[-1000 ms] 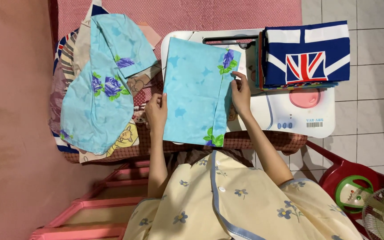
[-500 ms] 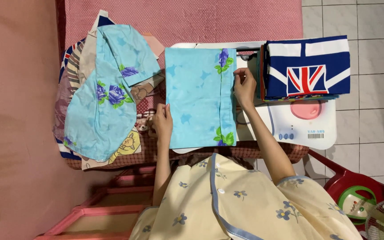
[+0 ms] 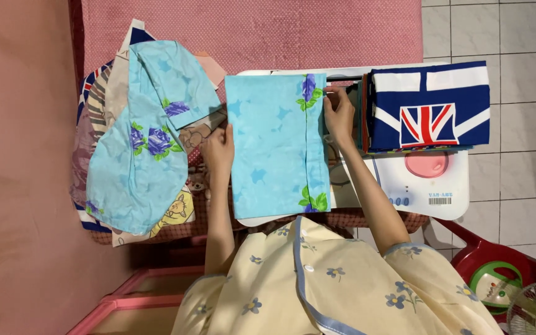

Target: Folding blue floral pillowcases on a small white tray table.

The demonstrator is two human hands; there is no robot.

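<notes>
Hands pinch blue pillowcase edges | folded stack right | heap left

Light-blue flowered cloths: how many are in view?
2: a folded cloth on the white table between both hands, and a loose cloth on the pile at left. More may be hidden underneath.

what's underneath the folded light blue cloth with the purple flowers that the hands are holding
The folded light blue cloth lies on a white lap table, whose edge shows beyond it. The left hand and right hand grip its sides. Anything directly beneath it is covered.
</notes>
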